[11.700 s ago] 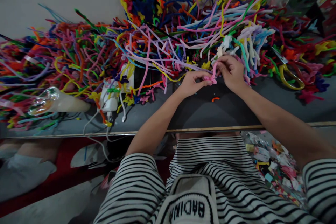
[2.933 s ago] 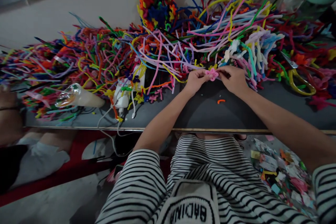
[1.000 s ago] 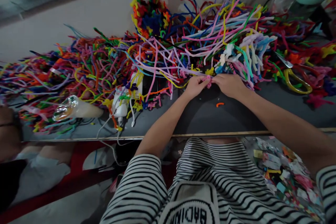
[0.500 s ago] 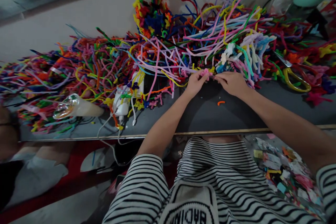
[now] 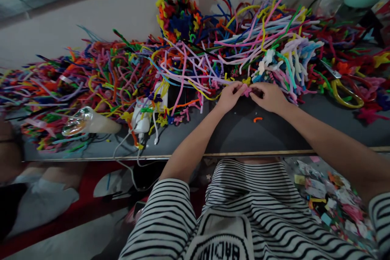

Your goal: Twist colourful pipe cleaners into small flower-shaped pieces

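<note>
Between my two hands is a small pink pipe-cleaner flower [image 5: 246,91], just above the dark table. My left hand [image 5: 231,94] pinches it from the left, thumb and forefinger closed. From the right, the closed fingertips of my right hand [image 5: 268,95] press on its other side. Right behind the hands, a heap of coloured pipe cleaners [image 5: 195,65] spreads along the table. White and pastel bent pieces [image 5: 269,63] lie just beyond my right hand. A short orange piece of pipe cleaner [image 5: 257,120] rests on the table in front of the hands.
Yellow-handled scissors [image 5: 344,93] lie at the right. A white power strip [image 5: 141,118] with cables hanging over the table edge [image 5: 170,157] and a tipped plastic cup [image 5: 94,122] are at the left. Someone's arm [image 5: 7,150] shows at far left. Scraps [image 5: 335,199] fill a spot below.
The pink flower has turned and now shows lower between my fingertips. My right hand has moved slightly left, closer to my left hand. The view has shifted a little.
</note>
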Tool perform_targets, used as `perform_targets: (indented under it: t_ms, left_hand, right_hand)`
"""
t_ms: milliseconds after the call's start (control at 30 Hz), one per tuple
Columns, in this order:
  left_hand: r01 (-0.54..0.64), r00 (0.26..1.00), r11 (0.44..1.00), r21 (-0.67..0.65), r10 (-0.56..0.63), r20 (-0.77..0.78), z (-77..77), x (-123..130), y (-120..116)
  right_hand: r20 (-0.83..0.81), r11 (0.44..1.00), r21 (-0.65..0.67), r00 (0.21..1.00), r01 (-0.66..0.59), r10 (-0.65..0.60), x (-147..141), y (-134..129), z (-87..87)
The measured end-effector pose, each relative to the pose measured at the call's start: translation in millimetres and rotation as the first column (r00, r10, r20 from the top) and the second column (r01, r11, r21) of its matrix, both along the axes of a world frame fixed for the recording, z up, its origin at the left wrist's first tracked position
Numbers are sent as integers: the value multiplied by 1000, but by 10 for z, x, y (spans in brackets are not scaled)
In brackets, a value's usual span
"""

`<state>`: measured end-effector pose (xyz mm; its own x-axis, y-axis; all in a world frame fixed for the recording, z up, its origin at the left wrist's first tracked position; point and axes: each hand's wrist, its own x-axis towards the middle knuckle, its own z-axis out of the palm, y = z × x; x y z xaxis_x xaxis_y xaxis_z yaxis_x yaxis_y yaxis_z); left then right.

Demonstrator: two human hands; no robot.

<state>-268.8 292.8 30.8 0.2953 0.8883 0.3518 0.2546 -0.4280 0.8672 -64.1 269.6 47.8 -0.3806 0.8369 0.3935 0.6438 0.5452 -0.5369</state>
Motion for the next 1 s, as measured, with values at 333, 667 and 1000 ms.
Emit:
perform_targets:
  t_ms: [333, 667, 1000]
  left_hand:
    - [-30, 983, 995, 90, 46, -180, 20, 17, -139]
    - [-54, 989, 996, 71, 63, -132, -1, 17, -111]
    - [-74, 990, 993, 93, 84, -111, 41, 8, -129]
  right_hand:
    - [275, 996, -22, 957, -88, 90, 11, 48, -47]
    - [318, 994, -38, 941, -106, 113, 13, 16, 0]
    - [414, 992, -45, 902, -114, 122, 20, -31, 82]
